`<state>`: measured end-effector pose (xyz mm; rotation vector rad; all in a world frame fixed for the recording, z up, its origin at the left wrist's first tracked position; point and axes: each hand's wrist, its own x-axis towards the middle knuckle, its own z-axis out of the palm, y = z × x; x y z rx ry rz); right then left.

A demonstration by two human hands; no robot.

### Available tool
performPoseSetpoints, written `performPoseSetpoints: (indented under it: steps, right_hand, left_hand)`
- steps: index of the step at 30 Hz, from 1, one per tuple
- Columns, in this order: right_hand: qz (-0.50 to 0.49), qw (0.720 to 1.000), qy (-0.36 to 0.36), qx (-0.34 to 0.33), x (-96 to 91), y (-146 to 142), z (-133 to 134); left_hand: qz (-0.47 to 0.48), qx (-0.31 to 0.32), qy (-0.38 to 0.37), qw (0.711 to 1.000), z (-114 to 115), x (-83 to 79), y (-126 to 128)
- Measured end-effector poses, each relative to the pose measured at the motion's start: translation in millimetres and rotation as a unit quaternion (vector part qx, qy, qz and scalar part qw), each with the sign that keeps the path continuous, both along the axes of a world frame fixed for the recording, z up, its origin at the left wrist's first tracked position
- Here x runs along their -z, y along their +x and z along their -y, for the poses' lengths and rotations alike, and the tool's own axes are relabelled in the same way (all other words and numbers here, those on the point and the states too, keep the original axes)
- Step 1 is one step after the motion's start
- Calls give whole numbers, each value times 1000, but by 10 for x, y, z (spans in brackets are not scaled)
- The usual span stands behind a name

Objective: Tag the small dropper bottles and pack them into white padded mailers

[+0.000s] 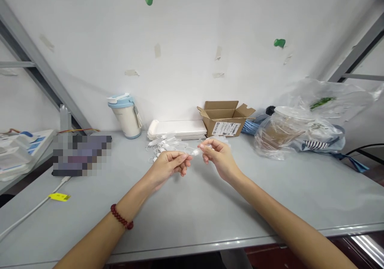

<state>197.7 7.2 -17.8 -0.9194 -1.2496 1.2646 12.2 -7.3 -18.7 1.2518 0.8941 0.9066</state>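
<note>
Between my hands is a thin white string with a small white plastic piece (196, 152), likely a tag string. My left hand (172, 164) is closed in a pinch near one side of it. The fingers of my right hand (218, 157) pinch it from the other side, beside the white piece. Just behind my left hand lies a loose pile of similar white strings (162, 145). Farther back is a stack of flat white cards or envelopes (180, 129). Clear plastic (222, 139) shows partly behind my right hand.
An open cardboard box (223, 121) with a label stands by the wall. A cream cup with a blue lid (125, 117) is left of the stack. Plastic bags (282, 135) fill the back right. At left lie a blurred device (81, 157) and a white cable (33, 209).
</note>
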Motion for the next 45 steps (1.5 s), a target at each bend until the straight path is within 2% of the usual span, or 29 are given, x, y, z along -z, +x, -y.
performPoseSetpoints:
  steps: [8,13,18,23,27,31,36,42,45]
  right_hand:
    - [49,998,37,18,27,-25,14]
    - [96,993,66,24,44,-3,7]
    - [115,991,67,22,86,-12,13]
    - [130,988,82,23,122,-60,63]
    - [116,991,65,8,133,-70,42]
    - [63,998,26,-8,109,-59,-9]
    - [7,1000,-3,-6,58,-40,-25]
    - [4,1000,-6,-14,72,-31,-26]
    - [57,997,17,-54,164,-58,-34]
  left_hand:
    - [-12,-33,5,999,-28,24,10]
    - [-22,-73,44,996,-57,142,141]
    - [-45,-75,60,994,-62,221,193]
    - [-44,-80,67,994,-44,185,150]
    - [-44,-71,55,995,-57,159,118]
    - [-28,-50,21,998,-106,140,68]
    - [-22,-63,-1,998,-139,116,36]
    - [-40,-56,46,997,-111,128,44]
    - [-78,-93,101,988,-150,90,-15]
